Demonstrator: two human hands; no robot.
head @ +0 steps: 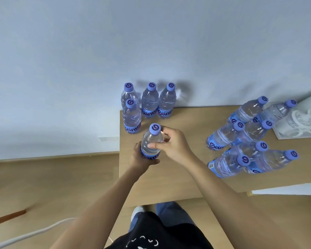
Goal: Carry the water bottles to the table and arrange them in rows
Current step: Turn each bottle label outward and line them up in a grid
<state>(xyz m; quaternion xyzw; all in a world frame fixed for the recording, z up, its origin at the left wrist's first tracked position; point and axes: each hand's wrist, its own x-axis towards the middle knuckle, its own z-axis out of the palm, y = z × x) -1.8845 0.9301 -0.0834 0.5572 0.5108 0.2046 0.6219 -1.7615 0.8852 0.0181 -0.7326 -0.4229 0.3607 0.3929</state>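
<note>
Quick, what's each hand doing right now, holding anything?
Left hand: closed around the lower part of the bottle.
Right hand: thumb and fingers on the same bottle's upper body.

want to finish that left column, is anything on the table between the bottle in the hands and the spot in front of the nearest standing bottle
Nothing visible. The held bottle, gripped by left hand and right hand, hangs just in front of the nearest standing bottle; the table there is bare.

Plain pale wall, wood-look floor, light wooden table against it — wall socket low left.
</note>
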